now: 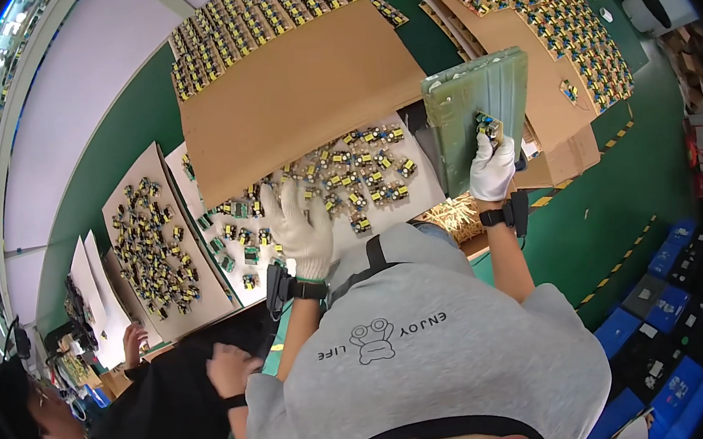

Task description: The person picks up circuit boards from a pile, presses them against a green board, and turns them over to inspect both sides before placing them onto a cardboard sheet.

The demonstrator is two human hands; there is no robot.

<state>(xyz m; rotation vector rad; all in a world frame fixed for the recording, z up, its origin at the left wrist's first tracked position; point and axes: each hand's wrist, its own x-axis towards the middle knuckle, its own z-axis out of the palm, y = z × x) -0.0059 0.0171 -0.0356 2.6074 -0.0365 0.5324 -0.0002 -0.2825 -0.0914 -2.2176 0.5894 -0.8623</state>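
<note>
My right hand [492, 172], in a white glove, has its fingers closed on a small circuit board [489, 126] with yellow and blue parts. The board is in front of a greenish translucent slab [446, 145] that stands upright. My left hand [301, 229], also gloved, reaches over a white sheet [405, 201] strewn with loose circuit boards [383, 190]. Its fingers are spread and hold nothing that I can see. Several boards near it lie with their green sides up [251, 254].
Beyond the loose boards lies a large brown cardboard sheet [303, 87], with boards in rows [261, 10] behind it. More rows [562, 17] cover cardboard at the right. At the left, a co-worker [158, 420] in black sits near another board-covered sheet [131, 281]. Blue bins [617, 337] stand at lower right.
</note>
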